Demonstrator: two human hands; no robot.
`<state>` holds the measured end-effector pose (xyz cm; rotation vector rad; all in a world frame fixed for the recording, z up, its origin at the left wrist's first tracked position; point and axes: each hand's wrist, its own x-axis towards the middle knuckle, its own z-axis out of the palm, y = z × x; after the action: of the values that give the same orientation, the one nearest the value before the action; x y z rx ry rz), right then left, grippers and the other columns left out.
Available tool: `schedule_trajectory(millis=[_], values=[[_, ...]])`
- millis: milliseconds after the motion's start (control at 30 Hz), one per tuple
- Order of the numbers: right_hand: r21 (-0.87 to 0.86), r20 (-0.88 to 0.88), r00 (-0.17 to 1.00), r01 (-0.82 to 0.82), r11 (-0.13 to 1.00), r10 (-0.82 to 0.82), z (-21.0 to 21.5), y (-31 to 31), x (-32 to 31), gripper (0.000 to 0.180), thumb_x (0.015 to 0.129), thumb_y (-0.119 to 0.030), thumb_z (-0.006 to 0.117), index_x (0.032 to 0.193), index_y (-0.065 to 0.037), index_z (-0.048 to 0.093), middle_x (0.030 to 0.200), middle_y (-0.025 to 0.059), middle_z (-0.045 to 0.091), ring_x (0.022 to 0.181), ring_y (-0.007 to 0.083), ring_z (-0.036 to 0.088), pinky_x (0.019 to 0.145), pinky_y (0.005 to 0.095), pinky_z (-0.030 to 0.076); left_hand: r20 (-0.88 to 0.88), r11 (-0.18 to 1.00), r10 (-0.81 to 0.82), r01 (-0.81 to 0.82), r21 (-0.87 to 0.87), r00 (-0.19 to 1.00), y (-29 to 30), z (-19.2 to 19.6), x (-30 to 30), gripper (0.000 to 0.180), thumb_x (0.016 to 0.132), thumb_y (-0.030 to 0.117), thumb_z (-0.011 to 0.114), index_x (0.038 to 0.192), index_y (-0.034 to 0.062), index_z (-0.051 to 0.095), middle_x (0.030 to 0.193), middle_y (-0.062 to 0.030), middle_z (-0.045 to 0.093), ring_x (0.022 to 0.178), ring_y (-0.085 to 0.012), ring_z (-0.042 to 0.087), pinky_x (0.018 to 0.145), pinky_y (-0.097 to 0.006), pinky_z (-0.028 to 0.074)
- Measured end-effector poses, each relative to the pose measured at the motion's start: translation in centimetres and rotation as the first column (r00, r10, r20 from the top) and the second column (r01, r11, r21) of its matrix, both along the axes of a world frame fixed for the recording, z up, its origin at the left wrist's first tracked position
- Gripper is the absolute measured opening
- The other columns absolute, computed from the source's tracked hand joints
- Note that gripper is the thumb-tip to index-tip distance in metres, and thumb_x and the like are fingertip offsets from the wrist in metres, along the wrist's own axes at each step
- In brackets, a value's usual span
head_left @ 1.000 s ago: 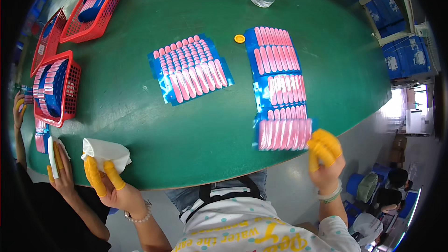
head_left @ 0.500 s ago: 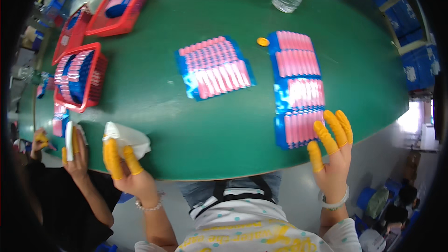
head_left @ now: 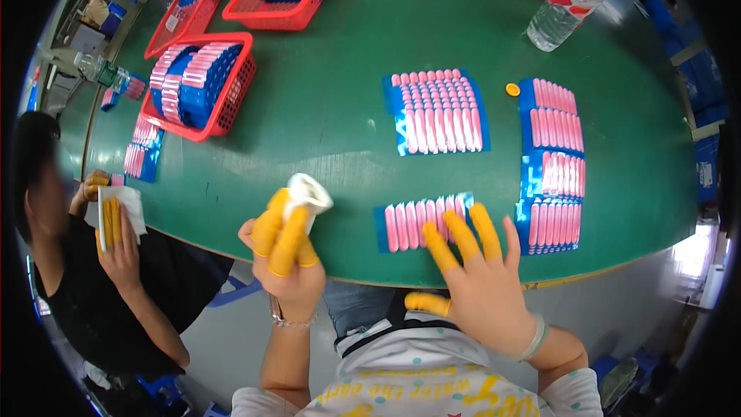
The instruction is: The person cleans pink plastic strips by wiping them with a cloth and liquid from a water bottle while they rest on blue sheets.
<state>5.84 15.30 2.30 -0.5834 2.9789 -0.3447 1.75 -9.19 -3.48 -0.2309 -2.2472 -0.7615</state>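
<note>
1. The right hand (head_left: 482,286), at the surface's near edge a second ago, now lies flat with fingers spread on a blue card of pink pieces (head_left: 421,224); its grip is open and closes on nothing.
2. The left hand (head_left: 285,251) has risen to the green surface (head_left: 332,147), its grip closed around a white cloth (head_left: 309,193).
3. Just right of the right hand lie stacked cards (head_left: 552,166); beyond it, another card (head_left: 436,112).
4. I judge that a card has been drawn near for wiping.

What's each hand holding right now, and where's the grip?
Left hand pinches a white cloth by its lower end. Right hand holds nothing, fingers resting on the blue card of pink pieces.
</note>
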Motion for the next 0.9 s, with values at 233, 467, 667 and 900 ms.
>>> schedule_trajectory(millis=[233,467,667,900], values=[[-0.142,0.010,1.000,-0.022,0.990,0.023,-1.4,1.0,0.3,0.084,0.082,-0.059,0.065,0.139,0.003,0.053,0.144,0.0182,0.052,0.140,0.0330,0.043,0.116,0.0571,0.025,0.217,0.759,-0.324,0.389,-0.522,0.921,3.3,4.7,-0.8,0.029,0.076,0.018,0.070,0.104,0.0183,0.077,0.121,-0.0020,0.069,0.101,-0.0148,0.065,0.098,-0.040,0.030],[-0.192,-0.035,0.999,-0.004,0.981,-0.003,-1.9,1.4,0.6,0.077,0.080,-0.052,0.070,0.131,0.005,0.060,0.135,0.0173,0.060,0.133,0.0324,0.051,0.115,0.0497,0.033,0.493,0.557,-0.402,0.633,-0.538,0.772,3.3,4.3,3.5,0.033,0.077,0.021,0.070,0.109,0.0203,0.077,0.127,0.0020,0.066,0.113,-0.0154,0.062,0.097,-0.041,0.031],[-0.156,-0.025,1.000,-0.011,0.988,0.008,-1.5,1.4,0.7,0.073,0.082,-0.050,0.068,0.129,0.004,0.061,0.139,0.0176,0.058,0.131,0.0317,0.052,0.113,0.0483,0.035,0.425,0.614,-0.322,0.528,-0.587,0.846,5.2,4.5,-0.8,0.036,0.076,0.017,0.065,0.110,0.0166,0.076,0.126,0.0000,0.066,0.112,-0.0197,0.061,0.096,-0.045,0.032],[-0.220,-0.019,1.000,-0.001,0.976,-0.003,-2.3,1.2,0.4,0.065,0.087,-0.046,0.066,0.131,0.002,0.061,0.141,0.0163,0.057,0.132,0.0297,0.052,0.113,0.0465,0.035,0.479,0.704,-0.320,0.544,-0.457,0.817,4.8,4.3,3.9,0.030,0.073,0.017,0.069,0.101,0.0142,0.078,0.124,-0.0004,0.067,0.105,-0.0189,0.063,0.091,-0.041,0.033]])
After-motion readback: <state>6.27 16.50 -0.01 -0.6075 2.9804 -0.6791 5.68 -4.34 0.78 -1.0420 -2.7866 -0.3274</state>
